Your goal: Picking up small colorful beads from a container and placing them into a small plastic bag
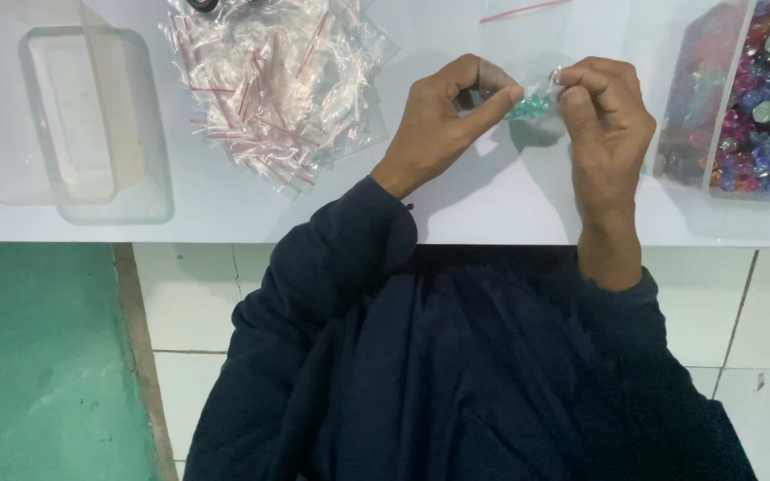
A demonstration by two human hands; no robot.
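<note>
Both my hands meet over the white table (492,200) and pinch a small clear plastic bag (532,98) with teal beads inside. My left hand (443,120) grips the bag's left side between thumb and fingers. Gripping the right side is my right hand (603,120). The bag's red-striped top edge (528,9) reaches up toward the far edge of the view. Dark blue sleeves cover both my arms.
A heap of empty clear zip bags with red strips (269,85) lies left of my hands. An empty clear plastic box (73,116) stands at far left. A clear box of mixed coloured beads (750,98) stands at the right. White floor tiles and a green surface lie below the table edge.
</note>
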